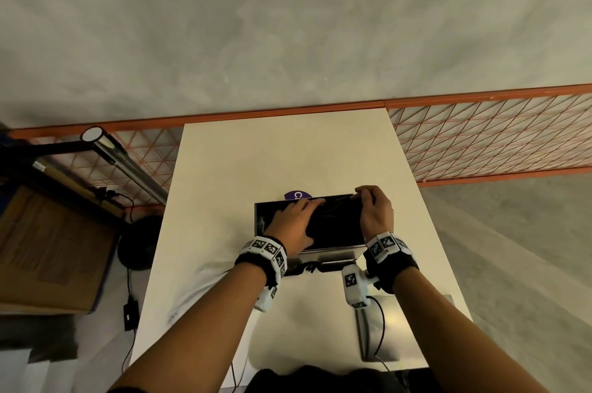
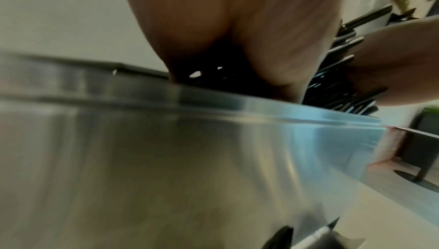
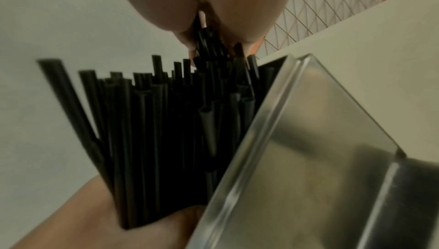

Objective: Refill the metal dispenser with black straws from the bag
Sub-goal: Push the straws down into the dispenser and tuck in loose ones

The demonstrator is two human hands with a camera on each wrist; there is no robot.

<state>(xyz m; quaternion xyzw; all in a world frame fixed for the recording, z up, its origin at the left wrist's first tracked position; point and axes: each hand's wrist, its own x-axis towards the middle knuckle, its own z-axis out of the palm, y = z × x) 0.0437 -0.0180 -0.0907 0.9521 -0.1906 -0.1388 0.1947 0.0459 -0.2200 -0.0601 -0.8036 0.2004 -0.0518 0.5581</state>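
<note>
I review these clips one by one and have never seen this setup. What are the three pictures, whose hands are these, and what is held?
No machine here: a person works bare-handed, wearing marker-covered wrist bands. The wide picture comes from a head camera looking down at a white table. The other two come from cameras on each wrist. On the table stands an open metal dispenser. The left hand and right hand both grip a bundle of black straws over its opening. A flat metal piece, perhaps the lid, lies nearer the person.
</note>
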